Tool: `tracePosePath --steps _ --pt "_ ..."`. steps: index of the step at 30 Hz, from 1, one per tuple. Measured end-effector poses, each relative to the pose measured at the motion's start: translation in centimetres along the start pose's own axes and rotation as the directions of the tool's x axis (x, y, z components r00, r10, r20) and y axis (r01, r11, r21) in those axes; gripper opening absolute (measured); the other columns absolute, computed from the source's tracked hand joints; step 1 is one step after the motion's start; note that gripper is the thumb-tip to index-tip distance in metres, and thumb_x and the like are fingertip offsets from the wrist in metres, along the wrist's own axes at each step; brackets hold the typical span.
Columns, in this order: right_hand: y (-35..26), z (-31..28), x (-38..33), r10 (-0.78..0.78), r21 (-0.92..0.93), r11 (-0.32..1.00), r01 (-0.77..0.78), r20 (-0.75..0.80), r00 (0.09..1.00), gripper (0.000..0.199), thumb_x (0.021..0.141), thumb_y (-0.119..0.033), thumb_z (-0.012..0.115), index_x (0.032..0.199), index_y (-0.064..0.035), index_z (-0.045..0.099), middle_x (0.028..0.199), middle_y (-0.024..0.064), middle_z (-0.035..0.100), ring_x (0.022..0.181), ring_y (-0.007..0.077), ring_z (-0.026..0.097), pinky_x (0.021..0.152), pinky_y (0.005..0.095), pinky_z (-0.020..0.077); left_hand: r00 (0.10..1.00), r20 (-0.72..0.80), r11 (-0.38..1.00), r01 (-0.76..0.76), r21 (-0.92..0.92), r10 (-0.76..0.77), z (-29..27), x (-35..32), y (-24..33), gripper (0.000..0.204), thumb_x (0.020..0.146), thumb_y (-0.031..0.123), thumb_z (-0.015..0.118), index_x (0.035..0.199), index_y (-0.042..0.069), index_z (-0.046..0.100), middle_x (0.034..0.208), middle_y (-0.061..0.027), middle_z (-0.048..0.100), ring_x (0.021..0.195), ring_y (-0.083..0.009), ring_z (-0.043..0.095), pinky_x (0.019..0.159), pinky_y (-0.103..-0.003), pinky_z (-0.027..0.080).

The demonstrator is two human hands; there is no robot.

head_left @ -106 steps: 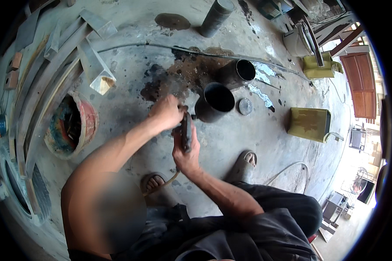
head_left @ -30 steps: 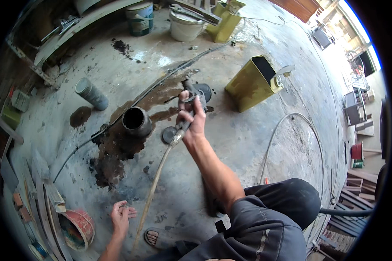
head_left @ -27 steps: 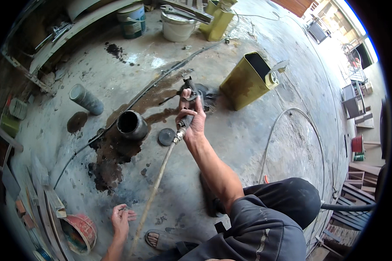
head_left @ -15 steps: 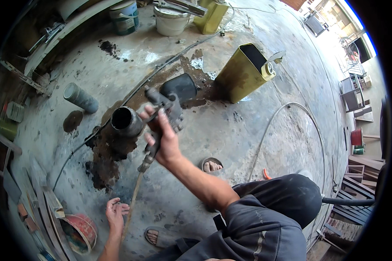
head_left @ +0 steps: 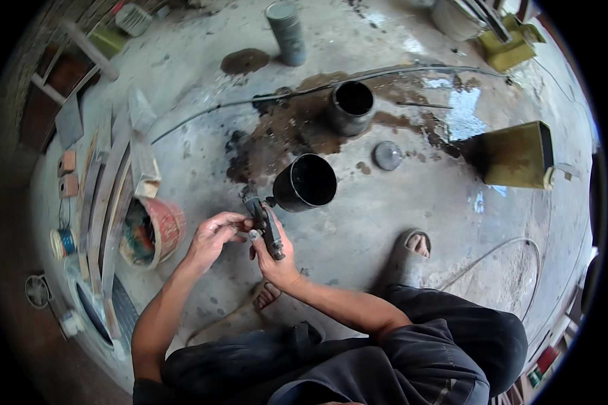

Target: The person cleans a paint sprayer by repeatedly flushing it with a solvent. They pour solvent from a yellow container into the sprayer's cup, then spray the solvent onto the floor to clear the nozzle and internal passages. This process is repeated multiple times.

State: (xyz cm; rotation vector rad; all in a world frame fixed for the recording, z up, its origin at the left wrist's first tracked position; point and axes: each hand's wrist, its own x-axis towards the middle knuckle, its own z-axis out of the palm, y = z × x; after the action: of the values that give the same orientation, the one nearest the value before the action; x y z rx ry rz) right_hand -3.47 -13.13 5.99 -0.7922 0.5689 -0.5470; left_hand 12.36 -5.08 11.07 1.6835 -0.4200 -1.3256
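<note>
Together both hands (head_left: 246, 244) grip the spray gun (head_left: 263, 223), forearms bent inward.

Grey concrete floor (head_left: 385, 229) stained dark around a wet patch (head_left: 277, 135), daylight glaring off it, planks (head_left: 108, 182) stacked left.

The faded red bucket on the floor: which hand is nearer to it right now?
Left. The left hand is just right of the faded red bucket, fingers on the dark spray gun. The right hand grips the gun farther right.
</note>
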Motion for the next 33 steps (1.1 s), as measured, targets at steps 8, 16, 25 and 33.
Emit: tracePosePath --steps 8,16,25,33 --pt "2.8 1.4 -1.0 -0.170 -0.333 0.921 0.203 0.127 0.977 0.061 0.095 -0.001 0.068 0.150 0.0020 0.042 0.135 0.0227 0.057 0.128 0.0365 0.057 0.110 0.0419 0.0424 0.997 0.065 0.992 0.042 -0.119 -0.035 0.8 -2.6 0.9 0.054 0.100 0.026 0.061 0.143 -0.003 0.047 0.137 -0.0119 0.054 0.128 -0.0190 0.049 0.110 -0.037 0.039" --pt "4.4 2.5 -1.0 -0.221 -0.364 0.882 0.300 0.243 0.945 0.069 0.085 0.004 0.072 0.148 0.0013 0.045 0.144 0.0253 0.050 0.137 0.0437 0.046 0.115 0.0442 0.0361 0.999 -0.002 0.975 0.031 -0.220 -0.032 0.7 -3.1 0.0 0.068 0.091 0.026 0.072 0.144 -0.001 0.040 0.133 -0.0113 0.051 0.126 -0.0202 0.048 0.110 -0.038 0.038" --pt "4.5 1.6 -1.3 -0.149 -0.364 0.894 0.261 0.306 0.940 0.071 0.085 0.008 0.069 0.150 0.0013 0.044 0.149 0.0241 0.049 0.140 0.0403 0.046 0.117 0.0420 0.0339 0.999 -0.011 0.974 0.032 -0.226 -0.035 1.0 -3.0 0.1 0.074 0.086 0.025 0.073 0.146 -0.002 0.038 0.138 -0.0136 0.051 0.129 -0.0216 0.049 0.113 -0.039 0.037" --pt "3.3 3.2 0.3 -0.144 -0.398 0.890 0.223 0.220 0.965 0.068 0.085 0.005 0.071 0.147 0.0002 0.045 0.137 0.0261 0.056 0.131 0.0455 0.053 0.110 0.0439 0.0433 0.996 -0.059 0.978 0.050 -0.201 -0.063 -0.1 -3.4 -2.3 0.062 0.105 0.036 0.053 0.151 -0.002 0.037 0.140 -0.0117 0.050 0.130 -0.0190 0.049 0.112 -0.035 0.038"
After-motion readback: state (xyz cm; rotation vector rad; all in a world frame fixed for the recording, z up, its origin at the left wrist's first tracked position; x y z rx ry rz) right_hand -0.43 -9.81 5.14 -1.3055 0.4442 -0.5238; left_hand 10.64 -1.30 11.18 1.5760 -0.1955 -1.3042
